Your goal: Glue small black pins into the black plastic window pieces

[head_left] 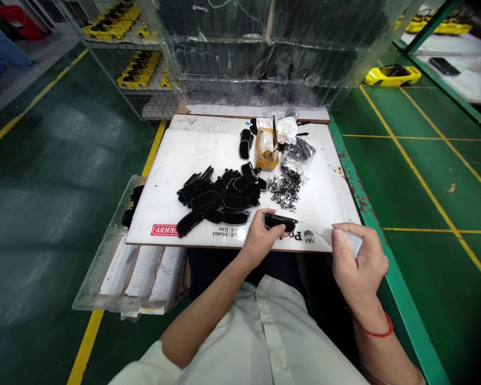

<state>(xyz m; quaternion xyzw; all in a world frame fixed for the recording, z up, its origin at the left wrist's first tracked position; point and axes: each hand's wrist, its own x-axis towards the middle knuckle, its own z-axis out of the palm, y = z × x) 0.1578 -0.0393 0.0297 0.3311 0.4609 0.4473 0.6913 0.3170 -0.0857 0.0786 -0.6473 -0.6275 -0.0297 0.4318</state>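
Note:
My left hand (260, 237) grips a small black plastic part (280, 221) at the near edge of the white board (208, 149). My right hand (356, 262) is closed round a pale, whitish tool (336, 237) whose tip points left toward the black part. A heap of similar black plastic parts (220, 195) lies in the middle of the board. A scatter of small black screws (285, 187) lies just beyond my left hand.
A yellow box (265, 149), white cloth (287, 128) and a clear bag (300, 152) sit at the board's far side. A clear tray (116, 267) with white strips lies at the left. Wire racks (144, 59) stand behind. A yellow toy car (392, 75) is at far right.

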